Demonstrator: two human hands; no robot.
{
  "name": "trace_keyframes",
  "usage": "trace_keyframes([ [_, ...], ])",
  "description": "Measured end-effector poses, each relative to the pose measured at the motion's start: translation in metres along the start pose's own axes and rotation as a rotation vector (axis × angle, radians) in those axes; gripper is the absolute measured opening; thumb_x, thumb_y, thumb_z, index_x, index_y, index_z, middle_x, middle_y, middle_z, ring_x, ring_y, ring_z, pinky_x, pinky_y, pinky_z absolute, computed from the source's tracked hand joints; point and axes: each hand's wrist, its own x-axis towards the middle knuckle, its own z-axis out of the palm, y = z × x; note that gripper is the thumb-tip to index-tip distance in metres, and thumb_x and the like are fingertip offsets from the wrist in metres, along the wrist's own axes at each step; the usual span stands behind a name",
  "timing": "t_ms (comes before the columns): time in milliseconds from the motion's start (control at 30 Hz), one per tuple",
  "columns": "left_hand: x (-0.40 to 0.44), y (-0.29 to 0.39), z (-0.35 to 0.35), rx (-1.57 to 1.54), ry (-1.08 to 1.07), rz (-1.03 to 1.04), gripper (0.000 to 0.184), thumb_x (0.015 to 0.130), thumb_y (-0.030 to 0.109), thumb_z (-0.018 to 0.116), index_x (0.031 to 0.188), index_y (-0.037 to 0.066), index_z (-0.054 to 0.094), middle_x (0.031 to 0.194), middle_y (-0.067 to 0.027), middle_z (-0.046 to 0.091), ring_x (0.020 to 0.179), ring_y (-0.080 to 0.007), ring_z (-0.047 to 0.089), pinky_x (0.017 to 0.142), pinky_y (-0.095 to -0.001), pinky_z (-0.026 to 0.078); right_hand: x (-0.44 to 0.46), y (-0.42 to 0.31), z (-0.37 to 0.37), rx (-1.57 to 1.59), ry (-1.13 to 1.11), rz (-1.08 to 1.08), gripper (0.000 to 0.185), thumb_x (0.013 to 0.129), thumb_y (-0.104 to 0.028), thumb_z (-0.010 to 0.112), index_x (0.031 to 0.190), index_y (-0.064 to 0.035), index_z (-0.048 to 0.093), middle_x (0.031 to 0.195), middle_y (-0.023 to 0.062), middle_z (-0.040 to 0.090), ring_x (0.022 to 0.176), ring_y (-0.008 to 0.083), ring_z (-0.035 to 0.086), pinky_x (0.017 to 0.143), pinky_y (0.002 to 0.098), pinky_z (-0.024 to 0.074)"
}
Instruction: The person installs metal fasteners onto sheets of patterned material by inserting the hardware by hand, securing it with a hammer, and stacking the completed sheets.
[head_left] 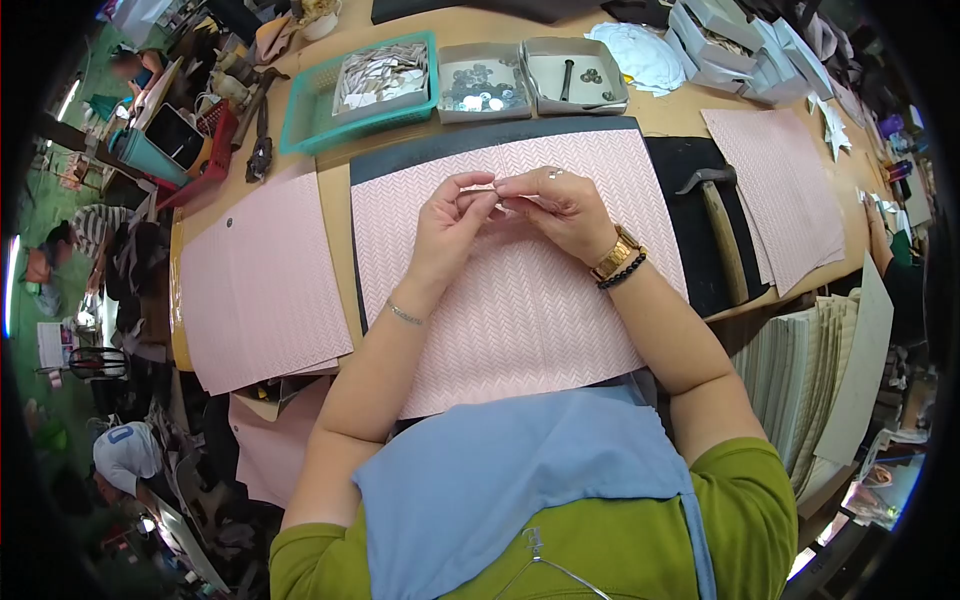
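My left hand (457, 222) and my right hand (562, 208) meet over the upper middle of a pink herringbone-patterned sheet (520, 310). The fingertips of both are pinched together around something small, too hidden to make out. Under the pink sheet lies a dark board (430, 152), its edge showing along the top. A hammer (722, 230) with a wooden handle rests on black material just right of the sheet.
Beyond the sheet stand a teal basket (300, 122) holding a box of small pale pieces, a box of metal discs (483, 112) and a box with a punch-like tool (602, 105). Pink sheets (262, 290) lie left, more (785, 190) right. A person's arm (880, 235) shows far right.
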Motion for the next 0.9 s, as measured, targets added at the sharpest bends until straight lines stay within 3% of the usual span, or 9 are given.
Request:
trace_keyframes([
  [167,0.004,0.003,-0.006,0.176,0.072,-0.007,0.018,0.098,0.012,0.064,0.112,0.001,0.065,0.100,-0.0057,0.070,0.091,-0.0121,0.067,0.078,-0.0272,0.058,0.004,-0.001,0.005,-0.014,0.058,-0.066,0.021,0.081,-0.002,0.076,0.100,-0.0103,0.073,0.093,0.0081,0.074,0.082,0.0224,0.072,0.072,0.0307,0.0560],
  [267,0.003,-0.002,-0.003,0.116,0.060,0.054,0.017,0.097,0.012,0.065,0.109,0.000,0.067,0.101,-0.0057,0.070,0.090,-0.0118,0.067,0.078,-0.0268,0.059,0.004,-0.002,0.005,-0.047,0.060,-0.063,0.019,0.081,-0.002,0.075,0.098,-0.0098,0.072,0.091,0.0078,0.074,0.081,0.0229,0.071,0.070,0.0317,0.0560],
  [467,-0.002,0.004,0.006,0.062,0.038,-0.012,0.021,0.098,0.012,0.064,0.112,-0.002,0.069,0.098,-0.0056,0.071,0.086,-0.0108,0.066,0.080,-0.0264,0.057,0.003,-0.004,0.003,-0.134,0.042,-0.104,0.019,0.081,-0.002,0.075,0.098,-0.0090,0.071,0.089,0.0074,0.072,0.080,0.0222,0.071,0.070,0.0316,0.0560],
  [767,-0.002,0.003,0.003,0.242,0.089,0.012,0.020,0.097,0.012,0.065,0.109,-0.003,0.070,0.094,-0.0058,0.071,0.084,-0.0094,0.065,0.077,-0.0235,0.053,0.003,-0.005,-0.002,-0.075,-0.012,-0.119,0.019,0.080,0.001,0.074,0.098,-0.0077,0.071,0.095,0.0069,0.072,0.084,0.0229,0.070,0.074,0.0305,0.0571],
  [900,-0.006,0.006,0.009,0.191,0.072,-0.010,0.020,0.096,0.012,0.067,0.110,-0.003,0.069,0.094,-0.0057,0.071,0.084,-0.0091,0.065,0.076,-0.0238,0.056,-0.001,0.001,-0.007,-0.077,-0.075,-0.104,0.023,0.078,0.007,0.075,0.098,-0.0034,0.071,0.098,0.0112,0.072,0.090,0.0223,0.071,0.076,0.0296,0.0579],
])
